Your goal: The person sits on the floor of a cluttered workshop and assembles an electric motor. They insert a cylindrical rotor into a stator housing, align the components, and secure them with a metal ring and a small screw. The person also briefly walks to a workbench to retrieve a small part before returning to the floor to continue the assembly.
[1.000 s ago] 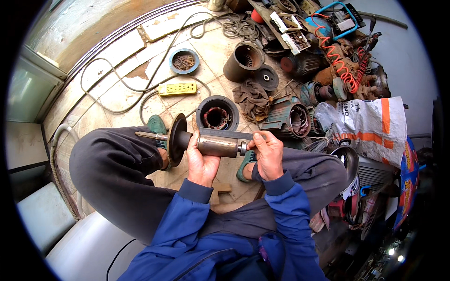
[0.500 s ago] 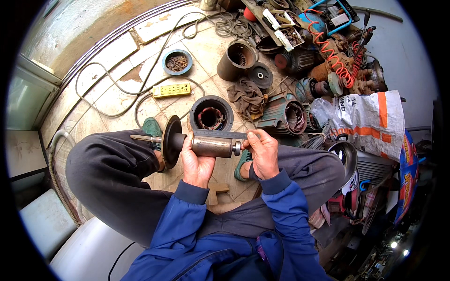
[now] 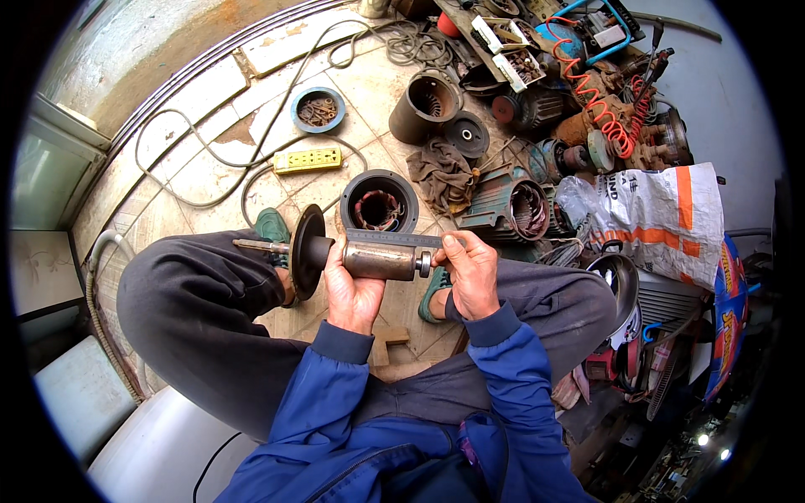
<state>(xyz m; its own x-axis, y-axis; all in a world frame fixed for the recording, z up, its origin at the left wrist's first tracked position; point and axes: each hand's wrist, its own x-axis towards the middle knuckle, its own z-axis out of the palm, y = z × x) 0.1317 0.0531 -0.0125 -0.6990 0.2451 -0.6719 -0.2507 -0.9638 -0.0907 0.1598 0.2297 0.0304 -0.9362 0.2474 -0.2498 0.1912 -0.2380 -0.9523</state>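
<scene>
A motor rotor [image 3: 379, 261] with a metal cylinder, a dark round flange [image 3: 308, 255] and a thin shaft lies level across my lap. My left hand [image 3: 353, 293] grips it from below, between the flange and the cylinder, thumb up along its side. A steel ruler [image 3: 392, 238] runs along the top of the cylinder. My right hand [image 3: 471, 272] pinches the ruler's right end, close to the bearing [image 3: 423, 264] at the rotor's end. Just beyond the ruler, a round motor housing [image 3: 379, 201] with copper windings stands on the floor.
A yellow power strip [image 3: 308, 160] and its cable lie on the tiles, near a blue bowl of bolts [image 3: 319, 110]. A dark cylinder [image 3: 426, 106], a rag [image 3: 441, 176] and a green motor casing [image 3: 503, 207] stand ahead. Motors and a white sack [image 3: 662, 218] crowd the right.
</scene>
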